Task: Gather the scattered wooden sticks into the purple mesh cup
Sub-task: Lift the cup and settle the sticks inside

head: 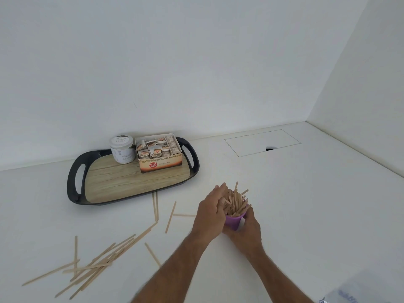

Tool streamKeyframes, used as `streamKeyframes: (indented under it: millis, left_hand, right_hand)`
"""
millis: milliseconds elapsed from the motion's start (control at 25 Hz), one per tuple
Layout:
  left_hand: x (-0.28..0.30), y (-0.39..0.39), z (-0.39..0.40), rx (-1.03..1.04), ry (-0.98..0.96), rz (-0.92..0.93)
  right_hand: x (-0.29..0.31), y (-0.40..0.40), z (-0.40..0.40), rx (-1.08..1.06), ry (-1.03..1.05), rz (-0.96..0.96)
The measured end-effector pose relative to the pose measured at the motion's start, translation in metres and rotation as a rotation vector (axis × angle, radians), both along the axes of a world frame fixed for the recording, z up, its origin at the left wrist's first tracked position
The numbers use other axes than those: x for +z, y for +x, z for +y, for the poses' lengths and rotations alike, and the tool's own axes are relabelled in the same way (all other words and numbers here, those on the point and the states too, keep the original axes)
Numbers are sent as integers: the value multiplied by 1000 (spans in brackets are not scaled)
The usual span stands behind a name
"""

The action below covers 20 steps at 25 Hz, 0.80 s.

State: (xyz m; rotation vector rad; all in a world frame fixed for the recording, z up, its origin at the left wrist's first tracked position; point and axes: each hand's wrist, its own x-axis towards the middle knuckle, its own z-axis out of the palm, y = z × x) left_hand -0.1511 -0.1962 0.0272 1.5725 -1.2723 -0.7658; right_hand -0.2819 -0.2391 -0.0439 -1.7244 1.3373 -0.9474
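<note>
Right hand [248,228] grips purple cup [233,221] (crammed with sticks [235,202]); left hand [211,212] clasps them.

"Ginger Tea" on tea box [161,164]

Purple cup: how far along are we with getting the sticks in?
Partly done. The purple cup already holds a standing bundle of sticks. In hand: the right hand grips the cup while the left hand holds the bundle at its rim. Left: a loose pile of sticks on the table's near left, plus a few single sticks below the tray.
</note>
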Motion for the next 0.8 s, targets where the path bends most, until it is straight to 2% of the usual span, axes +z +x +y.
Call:
streamKeyframes:
  millis: [120, 320, 400, 640, 720, 800]
  left_hand:
    - [1, 2, 1, 36, -46, -78]
    - [6, 8, 5, 238, -256, -147]
    - [11, 12, 3, 244, -342, -231]
    - [12, 22, -4, -3, -351, -633]
    - [5, 21, -4, -110, -273, -677]
    - [-2, 22, 0, -171, -174, -625]
  right_hand:
    - [1, 3, 2, -7, -17, 7]
    - [2, 1, 2, 5, -36, 14]
    - [1, 1, 2, -7, -30, 5]
    - [1, 2, 2, -8, -16, 9]
    - [2, 3, 3, 3, -14, 6]
    - [2, 3, 4, 14, -22, 4]
